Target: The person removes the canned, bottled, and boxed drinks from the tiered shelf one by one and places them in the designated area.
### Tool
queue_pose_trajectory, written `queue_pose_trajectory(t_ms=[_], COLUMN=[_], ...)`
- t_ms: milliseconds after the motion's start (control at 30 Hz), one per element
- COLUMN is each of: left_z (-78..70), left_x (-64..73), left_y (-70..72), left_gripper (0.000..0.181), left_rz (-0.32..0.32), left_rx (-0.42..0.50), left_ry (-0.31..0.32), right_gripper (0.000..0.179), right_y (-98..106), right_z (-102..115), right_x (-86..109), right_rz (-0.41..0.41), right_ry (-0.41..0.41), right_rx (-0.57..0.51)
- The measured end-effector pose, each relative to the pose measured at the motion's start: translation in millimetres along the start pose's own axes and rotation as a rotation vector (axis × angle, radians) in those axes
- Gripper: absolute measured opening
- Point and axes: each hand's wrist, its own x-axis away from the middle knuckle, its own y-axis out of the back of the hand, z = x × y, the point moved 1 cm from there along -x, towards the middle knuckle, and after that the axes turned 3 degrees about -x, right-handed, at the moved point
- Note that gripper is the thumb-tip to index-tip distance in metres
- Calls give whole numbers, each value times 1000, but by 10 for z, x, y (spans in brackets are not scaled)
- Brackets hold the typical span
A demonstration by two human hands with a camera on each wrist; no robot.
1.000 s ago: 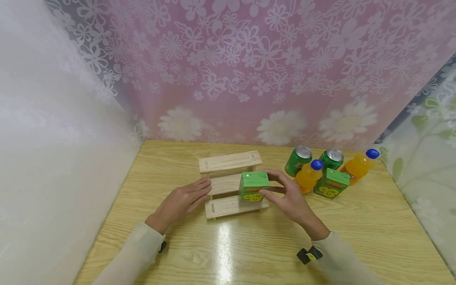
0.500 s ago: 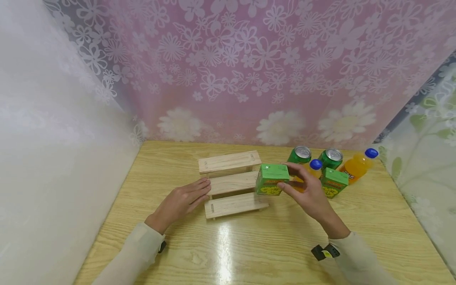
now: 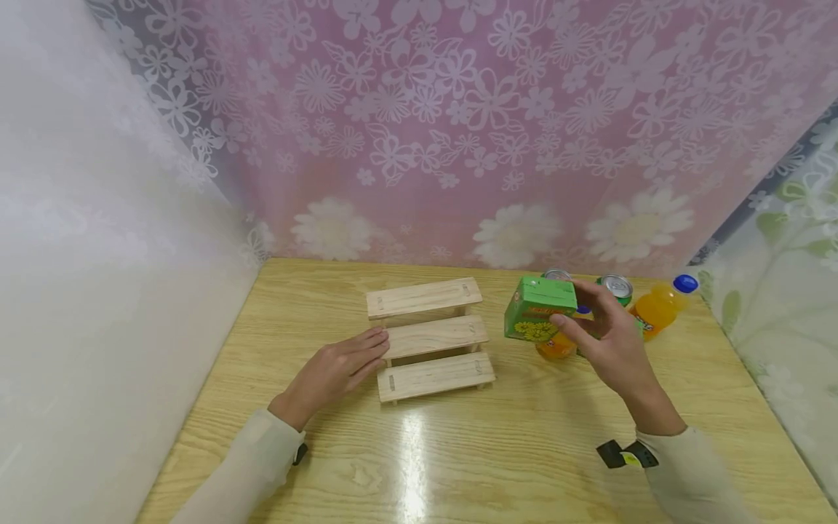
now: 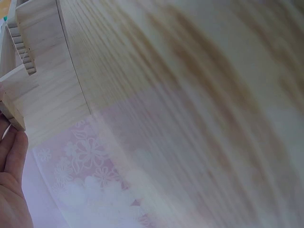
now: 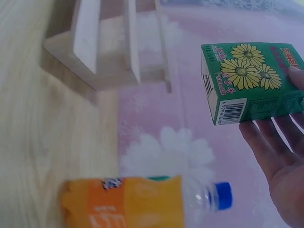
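A green drink carton (image 3: 540, 309) with yellow flowers printed on it is gripped by my right hand (image 3: 612, 342), thumb on the near face and fingers behind. In the right wrist view the carton (image 5: 251, 78) is up off the table, apart from the rack and the bottle. My left hand (image 3: 334, 371) rests its fingertips against the left end of a three-step wooden rack (image 3: 435, 338). The left wrist view shows those fingers (image 4: 16, 154) straight and touching the edge of a wooden step (image 4: 14, 116).
Behind the carton and right hand stand an orange drink bottle (image 3: 556, 347) and two green cans, one can (image 3: 615, 286) partly hidden. Another orange bottle (image 3: 661, 309) stands at the right. A second green carton is mostly covered by my hand. A flowered curtain (image 3: 419, 131) hangs behind the table.
My right hand has lifted the carton off the rack's lower steps and carried it right, over to the front of the bottle and cans. The left hand stays in place.
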Motion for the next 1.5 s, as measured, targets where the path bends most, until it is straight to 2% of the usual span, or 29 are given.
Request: queue_pose_trajectory(t_ms=[267, 600, 900, 1000, 1133, 1233, 1367, 1500], left_z=[-4, 11, 1, 0, 4, 10, 19, 23], left_x=[-9, 17, 6, 1, 6, 14, 24, 22], left_y=[7, -17, -18, -16, -21, -28, -34, -33], left_gripper=[50, 48, 50, 51, 50, 49, 48, 48], left_rz=[-4, -3, -6, -5, -4, -4, -5, -7], left_rx=[11, 2, 8, 11, 15, 12, 14, 26], left_ry=[-2, 5, 5, 9, 11, 8, 8, 7], right_gripper=[60, 58, 56, 55, 55, 55, 54, 53], right_y=[297, 664, 944, 1018, 1117, 1197, 1287, 1365], right_z=[-17, -31, -115, -150, -207, -270, -385, -533], right_x=[-15, 7, 89, 134, 194, 238, 297, 365], right_rz=[-116, -229, -412, -450, -481, -507, -545, -588], right_ry=[-11, -12, -80, -89, -99, -114, -125, -131], right_rx=[8, -148, -236, -218, -98, -51, -65, -153])
